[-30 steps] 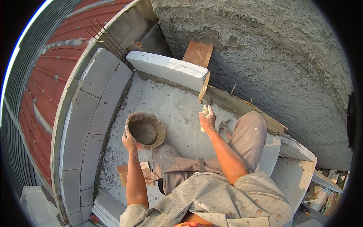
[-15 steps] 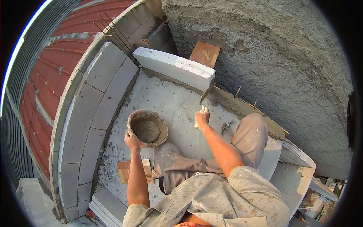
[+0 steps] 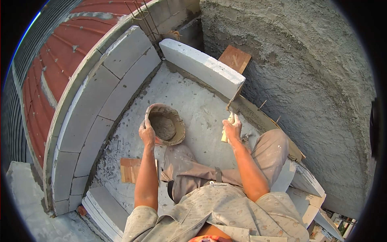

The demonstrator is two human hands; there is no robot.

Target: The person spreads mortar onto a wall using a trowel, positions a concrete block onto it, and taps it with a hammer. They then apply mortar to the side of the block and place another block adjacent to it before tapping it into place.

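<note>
My left hand (image 3: 147, 131) grips the rim of a round bucket (image 3: 177, 129) that holds grey mortar (image 3: 162, 127). The bucket tilts above the floor, by my knee. My right hand (image 3: 232, 127) is closed around the pale handle of a trowel (image 3: 230, 105). The trowel's blade is seen edge-on, by the near end of a white block (image 3: 203, 66). That block stands on a bed of mortar along the wall edge. A strip of mortar (image 3: 254, 114) runs on from the block's end.
Grey blocks (image 3: 86, 107) form a low wall at the left, with rebar (image 3: 142, 18) at its far end. A wooden board (image 3: 235, 59) lies behind the white block. Another board (image 3: 130, 169) is on the floor. A rough plastered wall (image 3: 306, 80) rises at the right.
The view has shifted, so the surroundings sit further right in its upper part. The trowel's blade has turned and looks thinner. Both hands keep their holds.
</note>
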